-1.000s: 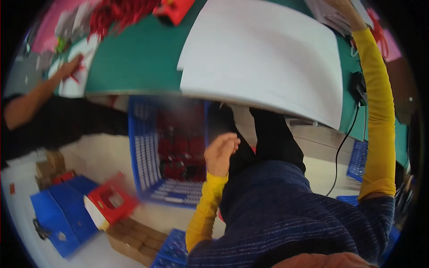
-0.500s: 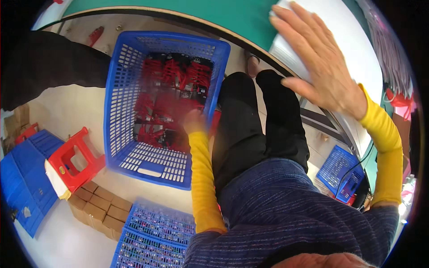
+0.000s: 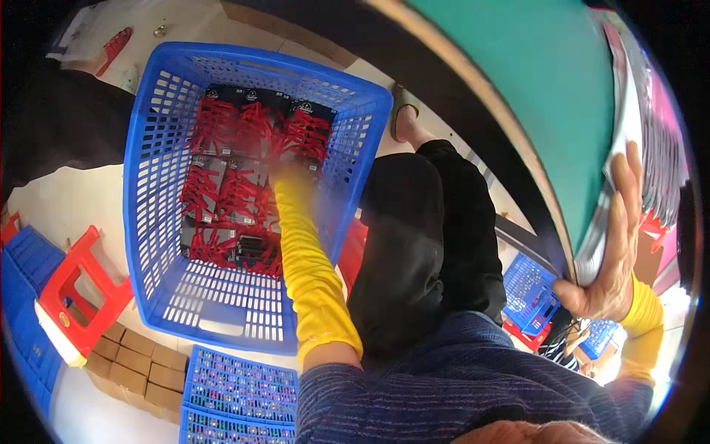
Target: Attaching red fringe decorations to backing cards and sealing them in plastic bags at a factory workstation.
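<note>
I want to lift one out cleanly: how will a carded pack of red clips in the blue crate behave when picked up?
Probably light and fairly stiff: each pack looks like a flat dark card carrying red pieces. They overlap loosely in the blue crate, so neighbours may slide or snag. The left hand reaching in is blurred, so its grip cannot be told.

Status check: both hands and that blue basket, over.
Left hand down in blue basket, blurred, grip unclear. Red packs cover the basket floor. Right hand flat on white sheets at green table edge. Nothing blocking.
</note>
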Demonstrator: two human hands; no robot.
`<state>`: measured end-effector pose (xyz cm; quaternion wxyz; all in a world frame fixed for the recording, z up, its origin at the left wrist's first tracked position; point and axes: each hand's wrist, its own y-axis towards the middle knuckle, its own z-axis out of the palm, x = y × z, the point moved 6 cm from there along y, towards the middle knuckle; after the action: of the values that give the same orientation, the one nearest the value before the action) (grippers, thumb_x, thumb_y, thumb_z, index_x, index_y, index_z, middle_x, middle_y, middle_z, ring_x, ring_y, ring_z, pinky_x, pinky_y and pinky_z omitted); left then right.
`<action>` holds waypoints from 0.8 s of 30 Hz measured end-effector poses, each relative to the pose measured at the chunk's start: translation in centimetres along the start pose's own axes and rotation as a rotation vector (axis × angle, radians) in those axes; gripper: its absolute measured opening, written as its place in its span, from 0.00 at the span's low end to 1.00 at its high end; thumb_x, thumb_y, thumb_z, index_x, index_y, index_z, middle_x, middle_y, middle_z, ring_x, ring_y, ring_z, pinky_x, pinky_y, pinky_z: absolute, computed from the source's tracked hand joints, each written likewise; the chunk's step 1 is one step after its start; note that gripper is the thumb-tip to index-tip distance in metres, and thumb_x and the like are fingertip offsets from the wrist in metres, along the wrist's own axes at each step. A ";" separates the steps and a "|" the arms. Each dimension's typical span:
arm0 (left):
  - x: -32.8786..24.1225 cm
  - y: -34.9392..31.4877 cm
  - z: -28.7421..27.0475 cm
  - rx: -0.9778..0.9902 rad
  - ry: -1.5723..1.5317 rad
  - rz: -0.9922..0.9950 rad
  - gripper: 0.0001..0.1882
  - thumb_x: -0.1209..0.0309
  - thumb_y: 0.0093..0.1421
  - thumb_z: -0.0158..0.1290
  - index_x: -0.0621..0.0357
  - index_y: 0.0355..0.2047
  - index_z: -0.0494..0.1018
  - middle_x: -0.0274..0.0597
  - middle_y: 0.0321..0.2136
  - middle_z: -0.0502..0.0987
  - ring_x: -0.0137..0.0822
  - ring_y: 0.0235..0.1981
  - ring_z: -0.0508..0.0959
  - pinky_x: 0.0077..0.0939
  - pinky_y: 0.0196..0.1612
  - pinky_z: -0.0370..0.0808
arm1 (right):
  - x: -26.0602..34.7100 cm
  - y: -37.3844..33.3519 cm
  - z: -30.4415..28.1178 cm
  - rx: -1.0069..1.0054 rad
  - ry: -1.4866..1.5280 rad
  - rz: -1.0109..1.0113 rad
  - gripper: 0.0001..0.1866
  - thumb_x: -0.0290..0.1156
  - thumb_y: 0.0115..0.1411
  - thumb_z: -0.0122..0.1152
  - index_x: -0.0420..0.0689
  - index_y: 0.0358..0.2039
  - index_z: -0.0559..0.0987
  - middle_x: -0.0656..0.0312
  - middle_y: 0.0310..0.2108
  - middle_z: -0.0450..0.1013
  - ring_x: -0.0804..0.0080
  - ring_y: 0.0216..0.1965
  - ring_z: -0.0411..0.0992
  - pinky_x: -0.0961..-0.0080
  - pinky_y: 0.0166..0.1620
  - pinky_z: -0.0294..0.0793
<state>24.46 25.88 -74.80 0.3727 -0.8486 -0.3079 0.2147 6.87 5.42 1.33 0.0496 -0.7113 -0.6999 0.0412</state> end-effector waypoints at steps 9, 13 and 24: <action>-5.0 -6.8 -8.4 0.079 -0.161 0.058 0.20 0.55 0.57 0.45 0.50 0.44 0.71 0.39 0.44 0.73 0.37 0.48 0.70 0.38 0.47 0.69 | 0.2 0.0 -0.1 -0.083 0.036 0.027 0.47 0.58 0.50 0.53 0.47 0.63 0.50 0.37 0.61 0.47 0.33 0.62 0.42 0.39 0.60 0.40; -5.8 -6.3 -9.2 0.074 -0.167 0.060 0.19 0.55 0.57 0.44 0.50 0.44 0.71 0.41 0.44 0.73 0.38 0.48 0.70 0.39 0.46 0.69 | 0.3 -0.6 0.3 -0.184 -0.031 0.040 0.46 0.59 0.50 0.51 0.48 0.63 0.50 0.38 0.61 0.47 0.33 0.62 0.43 0.37 0.59 0.40; -10.3 -11.2 -12.8 0.070 -0.004 0.058 0.19 0.56 0.56 0.42 0.47 0.44 0.72 0.44 0.45 0.73 0.41 0.49 0.70 0.41 0.45 0.69 | 0.6 0.5 -0.6 -0.031 -0.034 0.039 0.44 0.53 0.53 0.56 0.37 0.61 0.52 0.31 0.57 0.51 0.27 0.58 0.49 0.35 0.56 0.50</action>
<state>20.61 18.41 -56.78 0.3953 -0.8432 -0.2763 0.2376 7.44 5.99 1.90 0.0255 -0.7249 -0.6870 0.0435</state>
